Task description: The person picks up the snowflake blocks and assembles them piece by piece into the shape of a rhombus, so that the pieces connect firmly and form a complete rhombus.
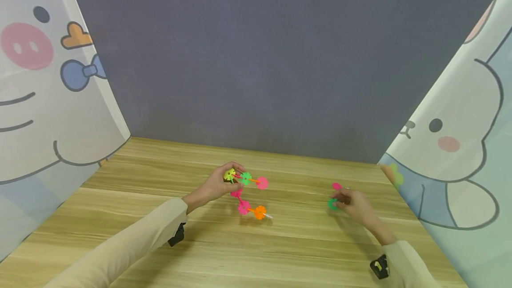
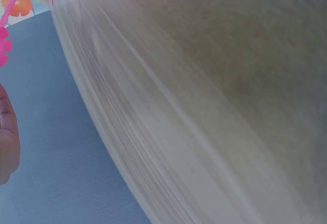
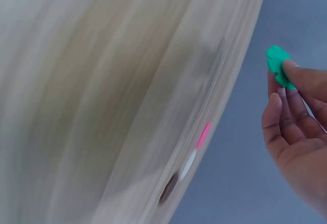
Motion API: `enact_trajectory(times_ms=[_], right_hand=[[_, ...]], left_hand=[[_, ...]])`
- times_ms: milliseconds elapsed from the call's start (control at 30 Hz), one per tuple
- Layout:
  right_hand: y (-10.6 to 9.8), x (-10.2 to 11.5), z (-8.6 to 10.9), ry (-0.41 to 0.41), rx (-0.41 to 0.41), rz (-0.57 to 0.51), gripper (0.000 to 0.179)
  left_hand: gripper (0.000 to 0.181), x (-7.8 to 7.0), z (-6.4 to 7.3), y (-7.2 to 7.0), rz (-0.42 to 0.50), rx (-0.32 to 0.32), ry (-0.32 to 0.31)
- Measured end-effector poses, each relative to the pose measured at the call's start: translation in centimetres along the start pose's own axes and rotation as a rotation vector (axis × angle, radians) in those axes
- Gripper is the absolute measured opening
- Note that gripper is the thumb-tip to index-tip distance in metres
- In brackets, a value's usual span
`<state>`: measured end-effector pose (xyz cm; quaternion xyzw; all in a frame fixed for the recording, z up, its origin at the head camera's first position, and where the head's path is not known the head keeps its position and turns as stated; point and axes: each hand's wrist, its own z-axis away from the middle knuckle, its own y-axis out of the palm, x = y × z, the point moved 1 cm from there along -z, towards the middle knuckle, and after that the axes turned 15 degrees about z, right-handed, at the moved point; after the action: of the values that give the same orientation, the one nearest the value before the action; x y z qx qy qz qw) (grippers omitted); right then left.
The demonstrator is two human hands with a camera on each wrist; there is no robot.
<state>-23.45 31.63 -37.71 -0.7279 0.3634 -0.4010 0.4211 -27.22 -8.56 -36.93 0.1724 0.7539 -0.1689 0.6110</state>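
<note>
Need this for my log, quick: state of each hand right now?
Left hand: holding the linked flower-shaped pieces.
Right hand: pinching a green flower-shaped piece.

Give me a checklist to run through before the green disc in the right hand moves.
1. Right hand pinching the green disc: ok, thumb and finger grip it.
2. Left hand holding the disc chain: ok, gripped near the yellow disc.
3. White stick protruding from the orange disc: ok.
4. Green disc beside the chain: not ok, a wide gap separates them.
5. Joint at the left thumb: cannot tell, partly covered.
6. Loose pink disc out of the chain's way: ok, beyond the right hand.
</note>
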Motion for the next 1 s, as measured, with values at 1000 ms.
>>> enact_trajectory(times_ms=[1000], right_hand=[[4.6,11.2,-5.5,-0.117,-0.177,-0.240,0.012]], left_hand=[[0.035,-2.6,1.2,1.0,-0.035,-0.005,0.020]])
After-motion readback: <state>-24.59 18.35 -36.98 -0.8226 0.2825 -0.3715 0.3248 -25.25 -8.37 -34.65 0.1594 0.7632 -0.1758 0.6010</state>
